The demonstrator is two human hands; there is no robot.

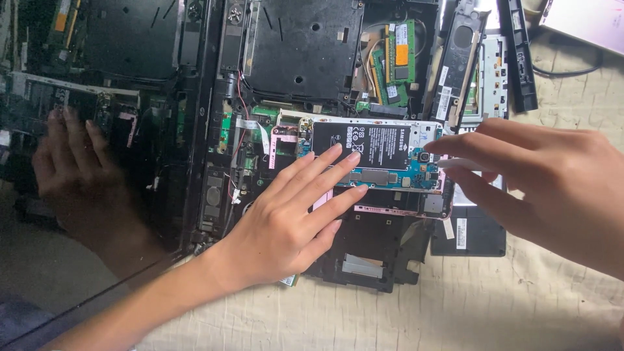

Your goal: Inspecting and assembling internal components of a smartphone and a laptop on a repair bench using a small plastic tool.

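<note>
Left hand [292,221] flat, fingers spread, pressing on opened phone [377,162], gripping nothing. Right hand [552,188] open, fingertips just beside phone's right end. Dismantled laptop [292,58] beyond both hands.

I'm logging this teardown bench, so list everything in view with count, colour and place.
Phone: one, back off, black battery and blue board showing, centre, lying on the laptop.
Laptop: one, black, opened, centre and top.
Memory sticks: green, count unclear, top right of the laptop.
Black strips: two or so, top right.
Cloth: one, beige, under everything.
Glossy panel: one, dark, left, mirroring a hand.
Left hand: fingers flat on the phone.
Right hand: fingers at the phone's right end; actual contact unclear.
</note>
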